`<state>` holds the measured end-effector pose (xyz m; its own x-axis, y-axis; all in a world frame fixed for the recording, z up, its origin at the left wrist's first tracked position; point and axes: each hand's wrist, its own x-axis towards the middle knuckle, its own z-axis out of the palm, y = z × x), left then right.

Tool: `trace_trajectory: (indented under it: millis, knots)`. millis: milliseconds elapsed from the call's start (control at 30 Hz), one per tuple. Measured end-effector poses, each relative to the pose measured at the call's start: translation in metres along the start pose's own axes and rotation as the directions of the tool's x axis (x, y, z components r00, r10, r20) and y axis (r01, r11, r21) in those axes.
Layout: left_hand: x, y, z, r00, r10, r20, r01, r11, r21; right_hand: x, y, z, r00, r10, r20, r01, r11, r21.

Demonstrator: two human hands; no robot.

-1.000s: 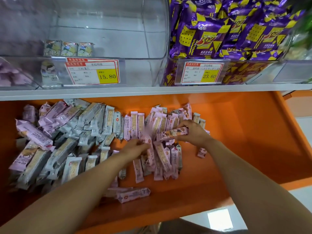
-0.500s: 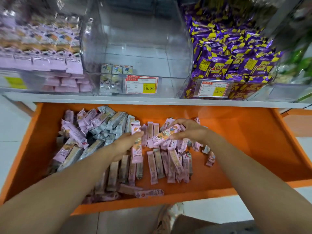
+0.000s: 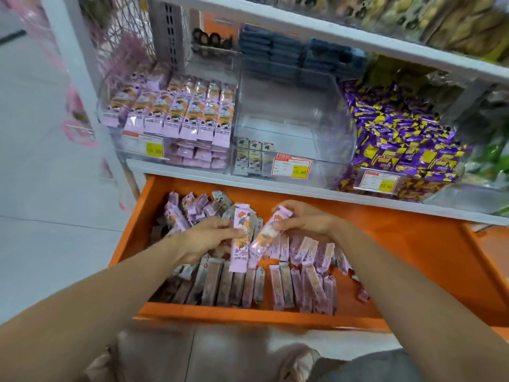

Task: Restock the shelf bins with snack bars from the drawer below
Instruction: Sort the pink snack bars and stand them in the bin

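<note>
An open orange drawer below the shelf holds several pink and grey snack bars. My left hand grips one pink bar upright above the pile. My right hand pinches a second pink bar that slants down to the left, close beside the first. On the shelf above stand clear bins: the left bin is packed with pink bars, and the middle bin holds only a few small packs at its front left.
The right bin is full of purple and yellow packets. Price tags hang on the bin fronts. A white shelf edge runs just above the drawer. Grey floor lies to the left, and my knees show at the bottom.
The view has pulled back and up, showing more of the shelf. Both hands have lifted from the pile, each holding a pink bar, the left one now upright.
</note>
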<state>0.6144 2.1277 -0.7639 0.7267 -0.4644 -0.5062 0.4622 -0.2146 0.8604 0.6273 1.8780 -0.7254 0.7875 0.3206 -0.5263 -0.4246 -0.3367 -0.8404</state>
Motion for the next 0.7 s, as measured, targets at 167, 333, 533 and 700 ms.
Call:
trace_trajectory:
  millis: [167,333,533,700]
  knots:
    - [-0.025,0.008,-0.012,0.997,0.076,-0.015,-0.077,0.986,-0.151,0.01,-0.023,0.027,0.998,-0.053,0.023,0.051,0.994,0.095]
    - [-0.04,0.015,-0.023,0.995,0.093,-0.032,-0.097,0.984,-0.151,0.024,-0.04,0.051,0.992,-0.116,0.043,0.112,0.991,0.078]
    - [-0.045,0.013,-0.037,0.991,0.097,-0.09,-0.111,0.981,-0.158,0.032,-0.049,0.067,0.992,-0.127,0.017,0.124,0.986,0.113]
    - [-0.054,0.016,-0.033,0.989,0.121,-0.085,-0.131,0.983,-0.129,0.028,-0.053,0.077,0.991,-0.134,-0.007,0.134,0.983,0.128]
